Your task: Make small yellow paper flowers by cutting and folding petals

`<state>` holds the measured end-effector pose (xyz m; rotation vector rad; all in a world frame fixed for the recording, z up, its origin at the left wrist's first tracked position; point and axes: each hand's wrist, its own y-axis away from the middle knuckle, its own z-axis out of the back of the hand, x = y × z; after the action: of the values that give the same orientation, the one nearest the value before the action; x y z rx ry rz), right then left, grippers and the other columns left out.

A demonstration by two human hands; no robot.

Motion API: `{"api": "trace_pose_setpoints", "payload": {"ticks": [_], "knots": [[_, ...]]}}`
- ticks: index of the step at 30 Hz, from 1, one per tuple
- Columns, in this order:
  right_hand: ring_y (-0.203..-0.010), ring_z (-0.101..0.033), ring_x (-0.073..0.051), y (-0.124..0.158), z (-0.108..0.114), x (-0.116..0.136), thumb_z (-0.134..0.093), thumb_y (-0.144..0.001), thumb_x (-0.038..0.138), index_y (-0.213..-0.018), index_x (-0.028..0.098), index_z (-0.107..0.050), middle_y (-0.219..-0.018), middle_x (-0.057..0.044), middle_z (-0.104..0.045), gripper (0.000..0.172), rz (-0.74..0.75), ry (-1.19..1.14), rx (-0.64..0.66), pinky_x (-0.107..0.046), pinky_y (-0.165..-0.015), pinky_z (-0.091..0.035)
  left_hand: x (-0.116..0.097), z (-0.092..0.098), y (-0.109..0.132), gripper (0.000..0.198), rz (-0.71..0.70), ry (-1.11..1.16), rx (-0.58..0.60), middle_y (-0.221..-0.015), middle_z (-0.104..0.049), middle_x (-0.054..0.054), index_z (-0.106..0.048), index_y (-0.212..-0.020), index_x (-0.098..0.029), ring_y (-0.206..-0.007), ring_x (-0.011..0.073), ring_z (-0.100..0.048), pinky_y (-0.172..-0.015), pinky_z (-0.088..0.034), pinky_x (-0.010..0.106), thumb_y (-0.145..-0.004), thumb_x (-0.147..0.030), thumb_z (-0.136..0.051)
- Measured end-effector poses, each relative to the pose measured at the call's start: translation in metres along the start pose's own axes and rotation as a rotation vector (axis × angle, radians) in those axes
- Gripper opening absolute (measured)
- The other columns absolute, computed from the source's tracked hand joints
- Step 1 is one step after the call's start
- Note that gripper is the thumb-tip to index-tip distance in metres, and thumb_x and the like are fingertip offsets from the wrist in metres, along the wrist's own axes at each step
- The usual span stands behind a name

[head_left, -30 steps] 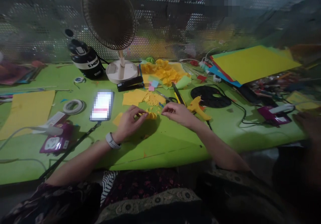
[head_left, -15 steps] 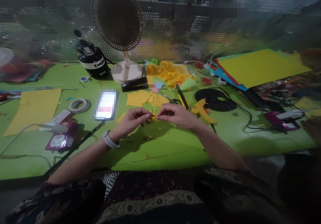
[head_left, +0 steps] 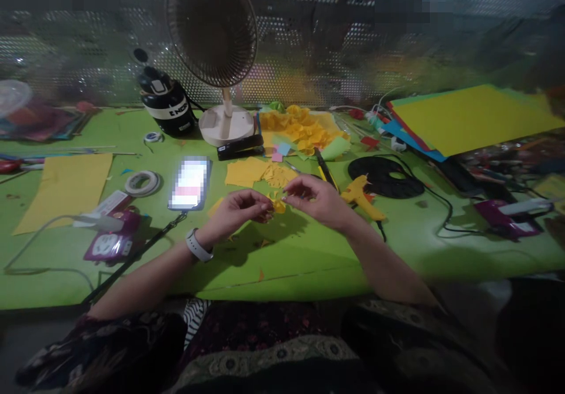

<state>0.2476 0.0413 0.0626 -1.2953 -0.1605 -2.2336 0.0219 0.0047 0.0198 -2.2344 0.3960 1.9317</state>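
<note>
A small cut piece of yellow paper (head_left: 278,205) with curled, petal-like ends is pinched in the fingertips of my left hand (head_left: 241,211), above the table. My right hand (head_left: 320,201) is just to the right of this piece, thumb and index finger slightly apart, their tips close to its edge. Whether they touch it is hard to see. Behind the hands lie flat yellow paper pieces (head_left: 245,172) and a little heap of cut yellow shapes (head_left: 278,175). Near my right hand are a yellow glue gun (head_left: 362,198) and a black-and-yellow utility knife (head_left: 325,169).
A phone (head_left: 189,185), a tape roll (head_left: 142,183) and a purple power socket (head_left: 112,238) lie left. A fan (head_left: 226,124) and a black bottle (head_left: 170,108) stand behind. Crumpled yellow paper (head_left: 304,129), a black palette-shaped plate (head_left: 384,177) and coloured sheets (head_left: 477,117) lie farther right.
My right fingers have loosened and drawn slightly away from the yellow paper piece, opening a gap between the hands. My left hand still holds it. The view has shifted a little.
</note>
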Motion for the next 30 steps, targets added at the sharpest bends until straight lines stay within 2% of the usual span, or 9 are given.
{"api": "trace_pose_setpoints", "payload": {"ticks": [2, 3, 8, 13, 16, 21, 30], "knots": [[-0.070, -0.059, -0.014, 0.003, -0.001, 0.001, -0.065, -0.087, 0.035, -0.094, 0.018, -0.065, -0.087, -0.004, -0.067, 0.018, 0.052, 0.090, -0.122, -0.026, -0.058, -0.045, 0.003, -0.002, 0.001, 0.017, -0.089, -0.039, -0.068, -0.085, -0.076, 0.006, -0.072, -0.088, -0.019, -0.073, 0.0167, -0.073, -0.073, -0.064, 0.033, -0.079, -0.033, -0.074], [-0.070, -0.059, -0.014, 0.005, -0.002, 0.002, -0.062, -0.089, 0.034, -0.094, 0.018, -0.065, -0.087, -0.005, -0.067, 0.016, 0.091, 0.147, -0.141, -0.026, -0.059, -0.046, 0.004, -0.002, 0.001, 0.016, -0.132, -0.063, -0.095, -0.085, -0.076, 0.006, -0.072, -0.089, -0.019, -0.074, 0.0170, -0.073, -0.074, -0.064, 0.034, -0.080, -0.032, -0.074], [-0.074, -0.064, -0.017, 0.013, -0.013, 0.002, -0.051, -0.097, 0.031, -0.103, 0.017, -0.067, -0.097, -0.010, -0.072, 0.023, 0.247, 0.462, -0.022, -0.031, -0.069, -0.049, 0.008, -0.005, 0.003, 0.017, -0.245, -0.178, -0.145, -0.089, -0.077, 0.006, -0.074, -0.094, -0.019, -0.081, 0.0178, -0.074, -0.080, -0.064, 0.035, -0.083, -0.032, -0.071], [-0.081, -0.068, -0.021, 0.014, -0.021, 0.001, -0.048, -0.098, 0.033, -0.111, 0.014, -0.068, -0.104, -0.013, -0.073, 0.030, 0.280, 0.622, -0.035, -0.032, -0.069, -0.051, 0.008, -0.005, 0.005, 0.018, -0.328, -0.388, -0.177, -0.089, -0.076, 0.008, -0.075, -0.095, -0.018, -0.079, 0.0181, -0.073, -0.075, -0.064, 0.034, -0.084, -0.032, -0.070], [-0.086, -0.069, -0.022, 0.014, -0.023, -0.002, -0.050, -0.097, 0.033, -0.110, 0.015, -0.068, -0.102, -0.012, -0.074, 0.029, 0.329, 0.680, -0.043, -0.032, -0.069, -0.051, 0.009, -0.004, 0.005, 0.017, -0.401, -0.490, -0.142, -0.091, -0.077, 0.009, -0.075, -0.097, -0.018, -0.079, 0.0176, -0.073, -0.074, -0.063, 0.032, -0.086, -0.029, -0.067], [-0.082, -0.068, -0.020, 0.013, -0.026, -0.008, -0.052, -0.097, 0.029, -0.104, 0.014, -0.068, -0.094, -0.010, -0.075, 0.023, 0.441, 0.717, -0.085, -0.029, -0.064, -0.049, 0.013, -0.002, 0.004, 0.016, -0.539, -0.584, -0.097, -0.089, -0.077, 0.010, -0.074, -0.098, -0.015, -0.078, 0.0163, -0.073, -0.070, -0.063, 0.028, -0.089, -0.025, -0.065], [-0.071, -0.065, -0.015, 0.013, -0.028, -0.012, -0.046, -0.099, 0.023, -0.098, 0.015, -0.070, -0.084, -0.007, -0.074, 0.025, 0.439, 0.706, -0.011, -0.027, -0.060, -0.044, 0.010, -0.005, 0.005, 0.015, -0.548, -0.600, -0.095, -0.089, -0.077, 0.008, -0.073, -0.098, -0.014, -0.076, 0.0130, -0.072, -0.068, -0.062, 0.023, -0.089, -0.023, -0.065]]}}
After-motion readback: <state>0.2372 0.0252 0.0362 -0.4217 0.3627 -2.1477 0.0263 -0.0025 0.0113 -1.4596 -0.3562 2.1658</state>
